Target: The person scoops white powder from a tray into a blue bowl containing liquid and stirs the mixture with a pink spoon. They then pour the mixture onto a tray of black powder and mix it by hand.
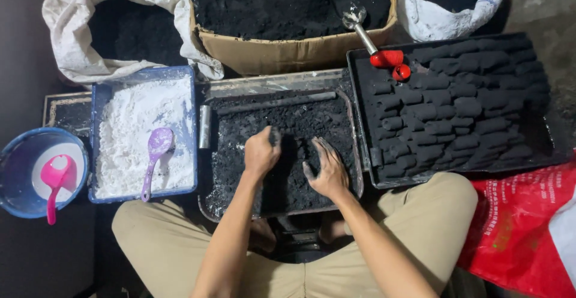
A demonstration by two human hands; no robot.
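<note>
Both hands work in a shallow metal tray point(211, 199) filled with loose black powder point(288, 124) that sits in front of the seated person's knees. The left hand point(261, 151) is curled into a loose fist, its fingers closed on a clump of the black powder near the middle of the tray. The right hand point(327, 169) lies just beside it, palm down, its blackened fingers spread wide and pressing into the powder without holding anything.

A short metal tube point(205, 127) rests at the tray's left edge, and a long dark bar point(276, 103) lies across its far side.

To the right, touching the tray, a black rectangular tray point(366, 82) carries rows of dark moulded lumps point(456, 112). At its far left corner lies a metal scoop with a red handle point(375, 49), its bowl resting in a cardboard box of black powder point(288, 52).

To the left, a blue plastic tub of white powder point(99, 148) holds a purple plastic scoop point(155, 157). Further left, a round blue bowl point(12, 178) holds a pink scoop point(55, 181). A white sack point(72, 40) stands open behind the tub, another white sack point(441, 25) beyond the black tray, and a red plastic bag point(522, 226) lies by the right knee.
</note>
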